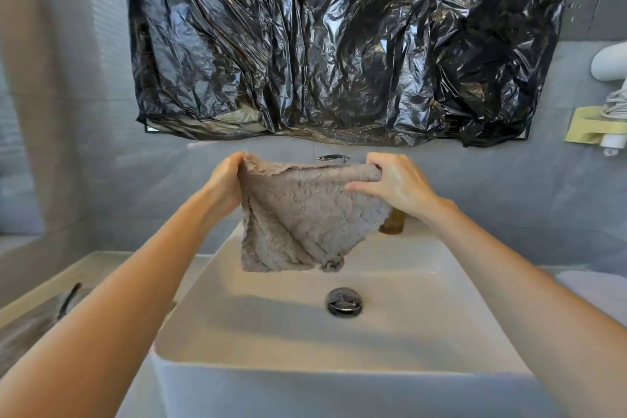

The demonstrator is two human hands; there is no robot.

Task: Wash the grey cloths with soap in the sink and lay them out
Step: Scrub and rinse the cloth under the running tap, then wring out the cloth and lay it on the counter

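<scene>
Observed one grey cloth [305, 214] held up in the air between the two grips, spread open and hanging down from them.

Left grip [225, 180]: closed round the cloth's top left corner, with the fingertips hidden behind the fabric.

Right grip [397, 187]: closed on the top right corner, with fingers curled over the upper edge and thumb laid across the front of the fabric, pointing toward the left grip. Shiny on the back, as if wet.

Noted the upper edge running nearly level from grip to grip. Noted the lower edge hanging well below both, curled up at its right corner.

Below the grips: white rectangular sink [271, 343], with a dark round drain [344, 301] under the cloth's lower edge and apart from it.

Behind the cloth, between the grips: chrome tap [334, 157], only its top showing above the upper edge.

Just below the right grip: amber bottle [393, 223] at the sink's back rim, mostly hidden by cloth and wrist.

Above both grips: crumpled black plastic sheet [339, 44] spread across the wall.

Far below and outward of the left grip: counter [101, 261] carrying a blurred grey mass [23, 332] and a dark narrow item [69, 299]. Cannot tell what either is.

Outward of the right grip, on the wall: white appliance [610, 64] above a pale yellow holder [590, 127].
</scene>
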